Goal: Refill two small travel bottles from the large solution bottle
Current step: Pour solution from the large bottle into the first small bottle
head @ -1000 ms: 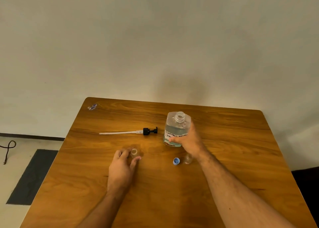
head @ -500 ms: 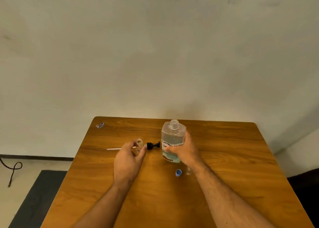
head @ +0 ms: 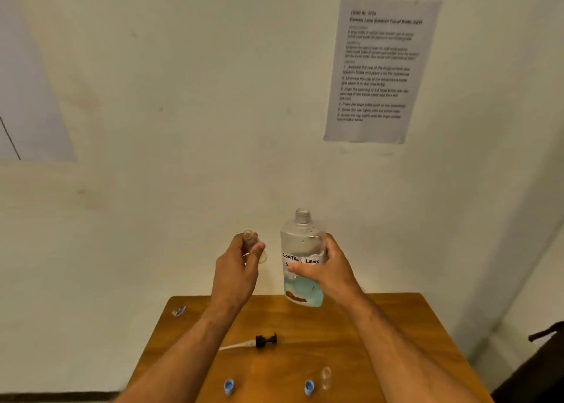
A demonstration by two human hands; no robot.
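Note:
My right hand (head: 328,273) grips the large clear solution bottle (head: 302,250), uncapped and upright, lifted above the far edge of the wooden table (head: 396,341). Pale blue liquid fills its lower part and a handwritten label reads "CONTACT LENS". Just left of it, my left hand (head: 236,270) holds a small clear travel bottle (head: 251,245) upright with its mouth open. A second small clear travel bottle (head: 326,377) stands on the table near the front, next to a blue cap (head: 309,387). Another blue cap (head: 229,386) lies further left.
The black pump head with its white tube (head: 259,341) lies on the table's middle. A small clear and blue scrap (head: 178,311) sits at the far left corner. A printed sheet (head: 378,67) hangs on the wall behind. A dark object (head: 537,366) stands right of the table.
Both hands have risen well above the table, carrying the large bottle and the small bottle. The view has tilted upward, now showing the wall sheet and both blue caps.

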